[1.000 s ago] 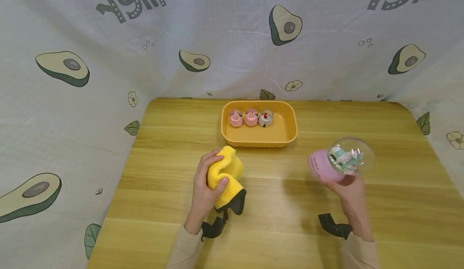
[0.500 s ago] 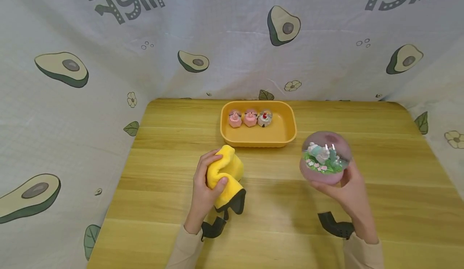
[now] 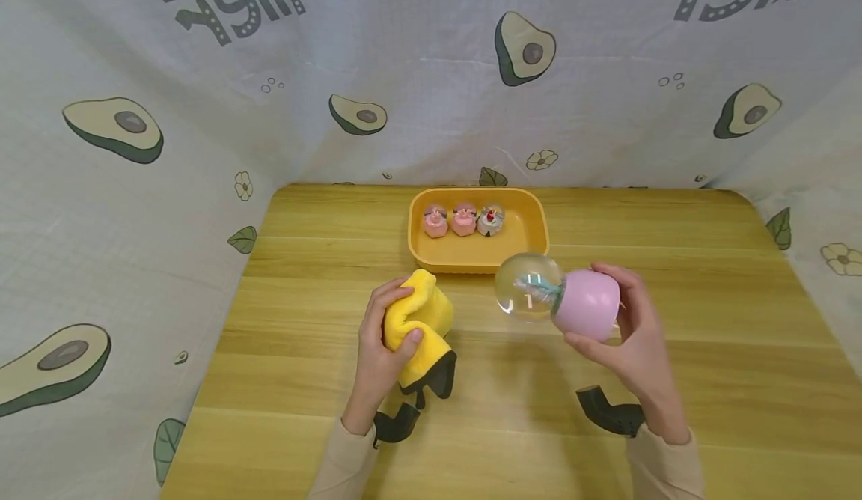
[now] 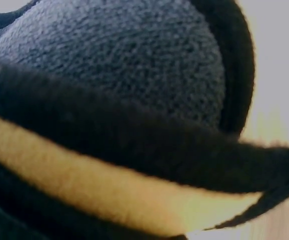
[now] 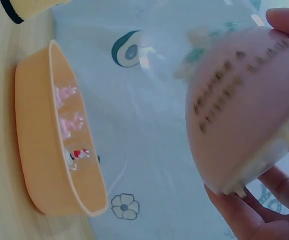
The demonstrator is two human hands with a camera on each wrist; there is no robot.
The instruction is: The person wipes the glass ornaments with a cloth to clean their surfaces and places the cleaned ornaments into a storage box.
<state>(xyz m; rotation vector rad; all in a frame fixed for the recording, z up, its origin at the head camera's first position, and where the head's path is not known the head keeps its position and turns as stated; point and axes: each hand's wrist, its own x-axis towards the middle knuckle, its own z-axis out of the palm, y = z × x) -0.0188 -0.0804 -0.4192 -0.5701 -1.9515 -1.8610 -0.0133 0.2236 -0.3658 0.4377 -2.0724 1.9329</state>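
My left hand (image 3: 378,354) grips a bunched yellow cloth (image 3: 420,316) with a dark edge, held over the left-middle of the table. In the left wrist view the cloth's grey side and black trim (image 4: 134,140) fill most of the picture. A snow globe (image 3: 587,305) with a pink base and a clear dome is held by the base in my right hand (image 3: 643,343). It lies tipped on its side in the air, the dome pointing left. Lettering on the base and small feet underneath show in the right wrist view, where the fingers (image 5: 274,200) hold its bottom edge.
A yellow tray (image 3: 478,260) stands at the back middle of the wooden table (image 3: 323,260). Inside it, on the left, sit 3 small globe ornaments (image 3: 463,220), two pink and one white with red. An avocado-print curtain (image 3: 431,51) hangs behind and at the sides.
My right hand has turned the snow globe over: its dome pointed right, then faced upward, and now points left. The globe has moved left. The left hand and cloth have stayed put.
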